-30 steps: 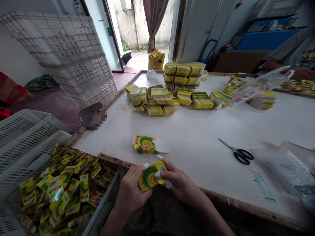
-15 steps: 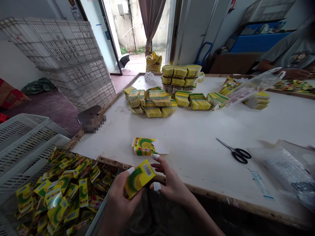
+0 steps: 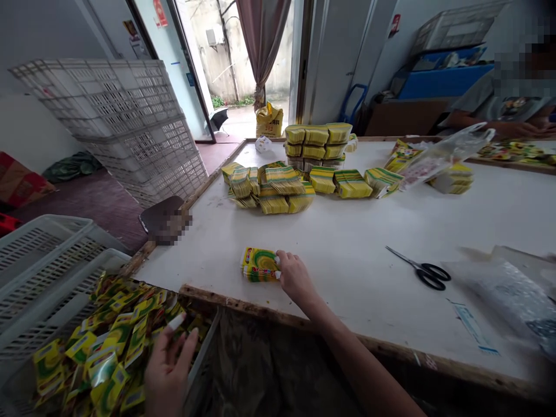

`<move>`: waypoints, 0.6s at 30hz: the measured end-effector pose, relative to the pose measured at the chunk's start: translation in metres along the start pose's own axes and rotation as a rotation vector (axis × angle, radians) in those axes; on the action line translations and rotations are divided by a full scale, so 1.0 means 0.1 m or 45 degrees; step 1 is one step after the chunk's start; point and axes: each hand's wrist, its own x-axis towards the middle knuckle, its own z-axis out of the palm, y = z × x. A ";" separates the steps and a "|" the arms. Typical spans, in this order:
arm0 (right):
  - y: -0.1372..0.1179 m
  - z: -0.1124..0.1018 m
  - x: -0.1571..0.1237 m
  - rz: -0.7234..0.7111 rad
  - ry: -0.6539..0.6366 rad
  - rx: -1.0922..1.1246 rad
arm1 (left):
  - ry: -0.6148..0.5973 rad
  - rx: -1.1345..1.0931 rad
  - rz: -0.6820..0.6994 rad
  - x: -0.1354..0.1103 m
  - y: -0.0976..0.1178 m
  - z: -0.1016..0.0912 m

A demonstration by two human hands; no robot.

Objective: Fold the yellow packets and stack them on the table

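Observation:
My right hand [image 3: 294,277] rests on the white table [image 3: 347,243], its fingers closed round the right end of a small stack of yellow and green packets [image 3: 259,264]. My left hand [image 3: 167,368] hovers low at the left, fingers spread with white tape on the tips, over a white plastic crate [image 3: 52,278] full of loose yellow and green packets [image 3: 104,341]. It holds nothing that I can see. Farther back on the table lie several bundled stacks of the same packets [image 3: 282,182].
Black scissors [image 3: 419,269] lie right of my right hand, with clear plastic bags [image 3: 504,289] beyond them. Empty white crates [image 3: 113,116] lean at the left. Another person [image 3: 512,104] works at the far right corner. An open doorway lies behind the table.
The packet both hands held is gone from them. My right hand has reached forward onto the small stack on the table. My left hand has dropped left over the crate of loose packets.

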 end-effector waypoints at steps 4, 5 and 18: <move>-0.05 -0.06 -0.07 -0.016 0.013 0.120 | -0.212 -0.205 0.069 -0.26 0.04 0.48; -0.09 -0.07 -0.13 -0.030 0.007 0.171 | -0.289 -0.270 0.101 -0.31 0.06 0.56; -0.72 0.00 -1.11 0.249 -0.491 1.336 | -0.324 -1.223 -0.110 -0.56 0.46 0.95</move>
